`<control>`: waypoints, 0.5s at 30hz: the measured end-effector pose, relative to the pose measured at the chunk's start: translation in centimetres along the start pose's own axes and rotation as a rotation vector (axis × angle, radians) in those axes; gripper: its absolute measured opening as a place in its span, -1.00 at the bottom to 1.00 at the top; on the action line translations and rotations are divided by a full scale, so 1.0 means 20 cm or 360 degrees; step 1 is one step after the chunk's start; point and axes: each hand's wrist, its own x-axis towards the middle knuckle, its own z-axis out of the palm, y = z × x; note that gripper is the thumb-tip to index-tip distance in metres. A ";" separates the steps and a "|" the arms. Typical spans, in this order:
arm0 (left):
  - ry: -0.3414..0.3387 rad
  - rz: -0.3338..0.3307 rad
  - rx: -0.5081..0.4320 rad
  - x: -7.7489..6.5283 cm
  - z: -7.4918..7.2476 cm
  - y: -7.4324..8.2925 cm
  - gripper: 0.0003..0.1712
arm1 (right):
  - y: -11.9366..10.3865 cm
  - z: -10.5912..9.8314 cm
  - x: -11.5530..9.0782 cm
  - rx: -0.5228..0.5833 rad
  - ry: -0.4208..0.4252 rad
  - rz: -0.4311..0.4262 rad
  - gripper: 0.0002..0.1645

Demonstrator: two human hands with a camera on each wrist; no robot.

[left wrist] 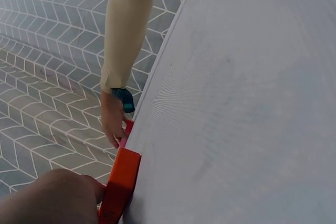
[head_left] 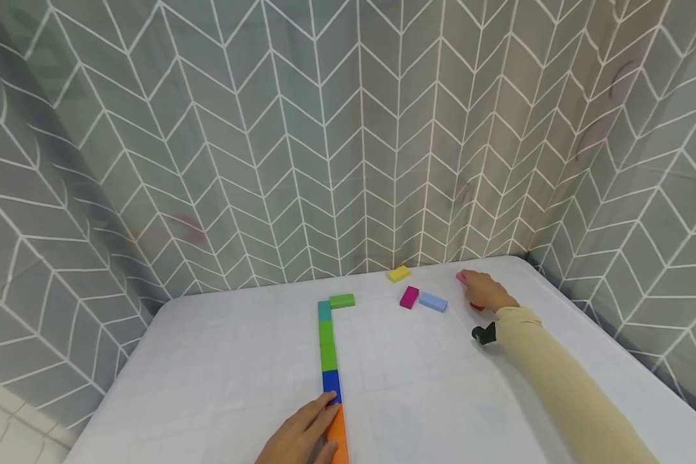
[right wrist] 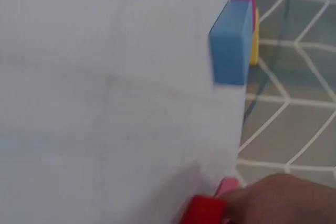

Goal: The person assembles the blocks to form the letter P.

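A line of blocks runs down the white table in the head view. An orange block [head_left: 338,435] lies nearest, then a blue block [head_left: 331,384], two green blocks [head_left: 327,345] and a teal block [head_left: 324,310]. Another green block [head_left: 342,301] sits crosswise at the far end. My left hand [head_left: 304,430] rests its fingers along the blue and orange blocks; the orange block [left wrist: 120,184] is also close in the left wrist view. Far right, my right hand [head_left: 486,291] pinches a pink block [head_left: 461,278]. A red block [head_left: 477,307] shows partly under that hand.
Left of the right hand lie a light blue block [head_left: 433,301], a magenta block [head_left: 409,297] and a yellow block [head_left: 398,274], close to the back edge of the white table [head_left: 220,367]. A patterned grey curtain [head_left: 348,142] hangs behind and beside the table.
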 end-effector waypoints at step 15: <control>-0.0019 -0.0029 -0.0013 0.00 -0.01 0.01 -0.45 | -0.04 -0.08 -0.03 0.0150 -0.0182 -0.0125 -0.33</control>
